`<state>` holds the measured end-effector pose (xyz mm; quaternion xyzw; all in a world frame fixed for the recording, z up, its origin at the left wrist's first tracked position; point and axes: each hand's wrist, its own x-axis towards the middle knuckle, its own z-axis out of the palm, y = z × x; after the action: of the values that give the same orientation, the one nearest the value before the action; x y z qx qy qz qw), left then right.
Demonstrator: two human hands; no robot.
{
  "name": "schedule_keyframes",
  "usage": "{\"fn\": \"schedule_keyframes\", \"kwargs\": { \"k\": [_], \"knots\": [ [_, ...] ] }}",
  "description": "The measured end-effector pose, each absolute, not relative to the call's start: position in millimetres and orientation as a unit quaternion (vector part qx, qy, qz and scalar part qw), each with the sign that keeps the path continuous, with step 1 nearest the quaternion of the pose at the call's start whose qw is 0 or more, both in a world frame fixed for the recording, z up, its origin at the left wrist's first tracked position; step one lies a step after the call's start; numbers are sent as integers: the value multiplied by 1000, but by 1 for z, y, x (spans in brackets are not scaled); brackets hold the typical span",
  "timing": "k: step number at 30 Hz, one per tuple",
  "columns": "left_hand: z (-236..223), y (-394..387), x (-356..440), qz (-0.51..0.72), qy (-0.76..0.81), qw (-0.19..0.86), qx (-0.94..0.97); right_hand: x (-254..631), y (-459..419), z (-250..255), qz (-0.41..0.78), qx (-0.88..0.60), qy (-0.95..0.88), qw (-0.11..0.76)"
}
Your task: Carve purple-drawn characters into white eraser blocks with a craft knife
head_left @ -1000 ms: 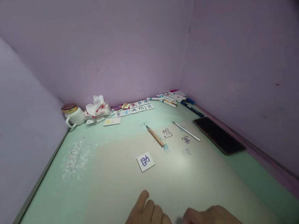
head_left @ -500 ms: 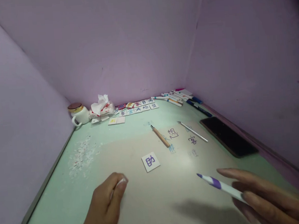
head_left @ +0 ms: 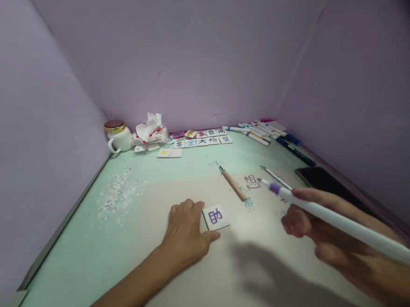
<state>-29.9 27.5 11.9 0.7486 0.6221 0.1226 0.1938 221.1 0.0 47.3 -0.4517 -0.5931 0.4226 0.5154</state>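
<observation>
My left hand (head_left: 186,232) reaches flat over the tabletop, its thumb and forefinger spread at the left side of a small white square tile (head_left: 221,211). The tile bears a purple handwritten character and shows a dark left edge; whether the fingertips touch it I cannot tell. In my right hand (head_left: 331,229), closed round its barrel, is a white felt-tip marker (head_left: 350,225) with a purple band. Its uncapped tip points left, above the table. Beyond lie a wood-handled carving knife (head_left: 234,184) and a thin silver pen-like tool (head_left: 276,177), partly hidden by the marker.
Handwritten characters (head_left: 252,182) mark the tabletop. White crumbs (head_left: 116,195) lie left. Along the back are a lidded white mug (head_left: 121,140), a tissue pack (head_left: 150,136), lettered tiles (head_left: 202,142) and several markers (head_left: 256,138). A dark phone (head_left: 321,183) lies right, walls around.
My left hand has moved forward and right to the tile, its fist opened; the whitish thing in it no longer shows. My right hand has raised the marker and brought it forward. The view has shifted.
</observation>
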Motion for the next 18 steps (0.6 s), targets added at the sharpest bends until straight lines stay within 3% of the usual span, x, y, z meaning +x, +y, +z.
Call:
{"fn": "schedule_keyframes", "kwargs": {
  "k": [4, 9, 18],
  "knots": [
    [5, 30, -20, 159, 598, 194, 761, 191, 18, 32, 423, -403, -615, 530],
    [-2, 34, -15, 192, 577, 196, 769, 172, 34, -1, 378, -448, -590, 555],
    [-11, 30, -19, 223, 549, 164, 789, 163, 31, -14, 443, -511, -510, 532]
  ]
}}
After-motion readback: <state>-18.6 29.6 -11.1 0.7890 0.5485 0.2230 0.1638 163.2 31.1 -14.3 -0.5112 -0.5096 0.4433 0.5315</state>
